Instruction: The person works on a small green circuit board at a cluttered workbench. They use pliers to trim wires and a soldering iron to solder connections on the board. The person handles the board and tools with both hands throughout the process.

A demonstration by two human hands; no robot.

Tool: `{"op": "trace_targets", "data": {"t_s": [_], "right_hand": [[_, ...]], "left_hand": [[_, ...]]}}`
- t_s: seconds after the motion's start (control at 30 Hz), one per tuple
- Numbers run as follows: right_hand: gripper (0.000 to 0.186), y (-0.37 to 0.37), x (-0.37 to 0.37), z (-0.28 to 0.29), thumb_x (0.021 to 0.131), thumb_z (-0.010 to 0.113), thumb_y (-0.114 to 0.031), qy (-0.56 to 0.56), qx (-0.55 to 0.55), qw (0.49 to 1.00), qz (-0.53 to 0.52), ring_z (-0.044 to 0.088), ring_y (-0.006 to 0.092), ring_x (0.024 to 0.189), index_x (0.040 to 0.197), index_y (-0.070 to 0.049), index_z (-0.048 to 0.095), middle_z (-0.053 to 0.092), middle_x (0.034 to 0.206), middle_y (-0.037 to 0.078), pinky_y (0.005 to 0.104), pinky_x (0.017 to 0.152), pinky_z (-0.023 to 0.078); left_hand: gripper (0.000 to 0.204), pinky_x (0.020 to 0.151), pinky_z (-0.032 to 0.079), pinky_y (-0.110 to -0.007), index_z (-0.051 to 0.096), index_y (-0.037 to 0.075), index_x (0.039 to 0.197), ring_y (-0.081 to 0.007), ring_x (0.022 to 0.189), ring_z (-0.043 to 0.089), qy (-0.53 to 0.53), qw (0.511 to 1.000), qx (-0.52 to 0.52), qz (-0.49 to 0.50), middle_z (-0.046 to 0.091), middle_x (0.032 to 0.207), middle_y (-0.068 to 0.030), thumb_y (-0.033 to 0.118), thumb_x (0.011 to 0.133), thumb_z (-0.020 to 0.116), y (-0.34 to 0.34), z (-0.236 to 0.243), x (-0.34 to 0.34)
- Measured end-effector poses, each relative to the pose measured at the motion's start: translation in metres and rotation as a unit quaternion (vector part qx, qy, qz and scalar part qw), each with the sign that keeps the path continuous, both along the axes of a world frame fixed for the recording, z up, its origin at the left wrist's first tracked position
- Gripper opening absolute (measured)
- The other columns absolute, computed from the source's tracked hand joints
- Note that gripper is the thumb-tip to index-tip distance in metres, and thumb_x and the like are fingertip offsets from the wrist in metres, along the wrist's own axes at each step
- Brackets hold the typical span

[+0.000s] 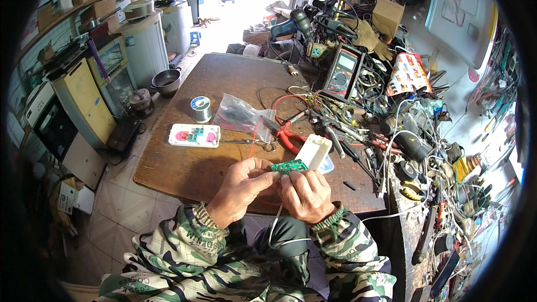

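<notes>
Near edge of desk: both hands close together, raised over lap. Left hand and right hand pinch green board by its edges, face up for view. White case touching board, far side. Scissors, solder reel lie farther off, within reach.

Fingers of both hands hide much of the green circuit board; its components are too small to tell.
</notes>
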State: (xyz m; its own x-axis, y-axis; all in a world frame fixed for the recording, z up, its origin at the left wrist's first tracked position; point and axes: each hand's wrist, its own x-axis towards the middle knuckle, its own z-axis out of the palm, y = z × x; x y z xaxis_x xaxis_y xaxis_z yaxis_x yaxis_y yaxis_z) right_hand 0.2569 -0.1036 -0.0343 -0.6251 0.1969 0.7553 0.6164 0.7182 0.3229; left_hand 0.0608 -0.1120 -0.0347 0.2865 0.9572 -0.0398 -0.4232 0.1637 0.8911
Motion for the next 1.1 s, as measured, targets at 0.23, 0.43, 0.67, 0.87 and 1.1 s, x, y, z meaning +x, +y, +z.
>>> {"op": "trace_targets", "data": {"t_s": [0.23,0.43,0.67,0.87,1.1], "right_hand": [[0.026,-0.006,0.0,0.006,0.074,0.071,-0.008,0.003,0.026,1.0,-0.016,0.059,0.023,0.071,0.098,0.003,0.067,0.062,0.091,0.013,0.0352,0.059,0.047],[0.029,0.011,-0.015,0.011,0.074,0.07,-0.007,0.049,0.033,0.996,-0.064,0.059,0.0241,0.073,0.101,0.004,0.067,0.061,0.094,0.014,0.0355,0.06,0.047],[0.038,0.018,-0.015,0.001,0.078,0.073,-0.003,0.11,-0.025,0.99,-0.082,0.064,0.0289,0.083,0.114,0.004,0.066,0.061,0.104,0.016,0.0389,0.069,0.053],[0.037,-0.001,0.002,-0.011,0.074,0.077,-0.001,0.116,-0.102,0.987,-0.048,0.065,0.0293,0.083,0.11,0.002,0.067,0.064,0.105,0.015,0.0391,0.069,0.055],[0.033,-0.01,0.003,-0.018,0.074,0.077,0.001,0.154,-0.119,0.979,-0.054,0.066,0.0304,0.083,0.105,0.003,0.068,0.065,0.105,0.016,0.0389,0.07,0.057]], "left_hand": [[0.023,0.085,0.058,-0.03,0.06,-0.003,0.115,-0.0141,0.095,0.068,0.068,0.997,0.035,-0.006,0.069,0.106,-0.0097,0.011,0.098,0.068,0.007,0.011,0.004],[0.024,0.084,0.052,-0.027,0.063,-0.003,0.114,-0.0109,0.094,0.065,0.133,0.987,0.086,-0.008,0.07,0.103,-0.0078,0.01,0.095,0.067,0.036,0.037,-0.001],[0.027,0.089,0.054,-0.028,0.061,-0.007,0.115,-0.0144,0.098,0.067,0.137,0.985,0.1,-0.039,0.07,0.108,-0.0112,0.008,0.094,0.068,0.073,0.036,-0.004],[0.028,0.081,0.053,-0.025,0.062,-0.007,0.112,-0.0109,0.089,0.066,0.063,0.997,0.054,0.004,0.071,0.098,-0.0087,0.004,0.089,0.073,0.047,0.006,0.01],[0.035,0.089,0.054,-0.027,0.054,-0.007,0.122,-0.0123,0.098,0.066,0.123,0.99,0.071,-0.006,0.069,0.109,-0.0111,-0.001,0.091,0.07,0.038,-0.002,0.012]]}}
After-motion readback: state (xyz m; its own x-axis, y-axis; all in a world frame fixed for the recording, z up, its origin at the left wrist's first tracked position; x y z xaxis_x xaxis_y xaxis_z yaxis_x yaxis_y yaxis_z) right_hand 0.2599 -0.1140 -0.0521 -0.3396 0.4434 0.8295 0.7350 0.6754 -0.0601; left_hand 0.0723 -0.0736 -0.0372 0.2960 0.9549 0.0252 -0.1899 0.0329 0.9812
